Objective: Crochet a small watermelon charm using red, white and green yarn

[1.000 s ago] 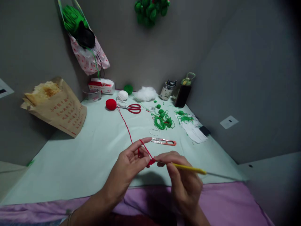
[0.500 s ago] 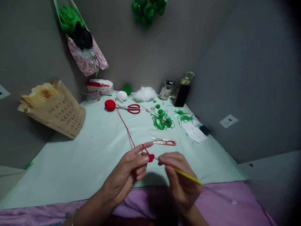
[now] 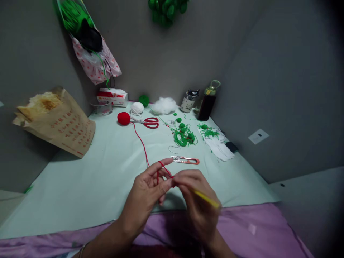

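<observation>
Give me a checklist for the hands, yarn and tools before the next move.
1. Red yarn draped over the index finger of the left hand: ok.
2. Yellow-handled tool held in the right hand: ok.
3. Tool's tip placed in the yarn: cannot tell, hidden at the hands.
4. Red ball feeding a strand toward the left hand: ok.
5. Snips clear of the left hand: cannot tell, they meet in view.
6. Red-handled scissors well away from the ball: not ok, blades reach close to it.

Single head-worn view, facing forward and down, close above worktop [image 3: 113, 193], purple cloth [image 3: 150, 225] nearest at six o'clock, grey wall [image 3: 172, 61] beyond at twelve.
</observation>
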Tool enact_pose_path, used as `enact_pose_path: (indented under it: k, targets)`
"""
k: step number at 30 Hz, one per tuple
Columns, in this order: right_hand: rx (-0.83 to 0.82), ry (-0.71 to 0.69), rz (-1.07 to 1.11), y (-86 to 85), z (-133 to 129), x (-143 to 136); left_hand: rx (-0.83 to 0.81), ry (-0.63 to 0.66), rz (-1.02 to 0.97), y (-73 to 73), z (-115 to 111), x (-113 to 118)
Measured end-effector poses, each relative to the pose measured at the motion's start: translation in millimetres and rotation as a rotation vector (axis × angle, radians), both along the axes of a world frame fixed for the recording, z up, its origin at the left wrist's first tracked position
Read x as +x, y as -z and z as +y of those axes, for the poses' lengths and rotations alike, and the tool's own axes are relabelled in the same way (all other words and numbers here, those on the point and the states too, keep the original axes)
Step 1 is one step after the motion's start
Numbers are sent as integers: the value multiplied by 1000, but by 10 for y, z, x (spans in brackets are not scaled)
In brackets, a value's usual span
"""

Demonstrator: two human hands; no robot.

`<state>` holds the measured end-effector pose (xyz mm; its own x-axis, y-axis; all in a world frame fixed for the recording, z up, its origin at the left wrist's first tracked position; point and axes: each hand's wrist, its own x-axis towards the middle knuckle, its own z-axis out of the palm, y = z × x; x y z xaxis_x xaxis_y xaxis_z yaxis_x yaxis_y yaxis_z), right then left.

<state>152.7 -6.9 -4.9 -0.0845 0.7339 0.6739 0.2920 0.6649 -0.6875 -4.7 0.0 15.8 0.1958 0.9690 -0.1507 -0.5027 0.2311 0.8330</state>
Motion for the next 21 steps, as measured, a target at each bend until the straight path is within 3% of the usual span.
enact_pose_path:
  k: [2,4,7,10,13,16,19,21]
  targets:
    - [113,49,-139,31,-13,11,-65,28,-80,-6,4,-1]
    - [131,64,-131,32,-5,20,-161,73,-165,-19,16,-14]
    - [-16,38,143,-26,26,28,-223,79,-221,-47,33,-35]
    - [-133,-21,312,-75,43,13,-146,34,-173,-58,17,-16]
    - [3,25,47,-40,31,-15,-63,-15,-121,-37,-17,29]
    - [206,121,-183,28,30,-14,-144,48,-197,-22,-12,33]
    - [82,124,45,25,50,28,-240,126,-298,-46,32,-11]
    - [-72,41,256,-22,59,47,-228,114,-295,-65,47,-28]
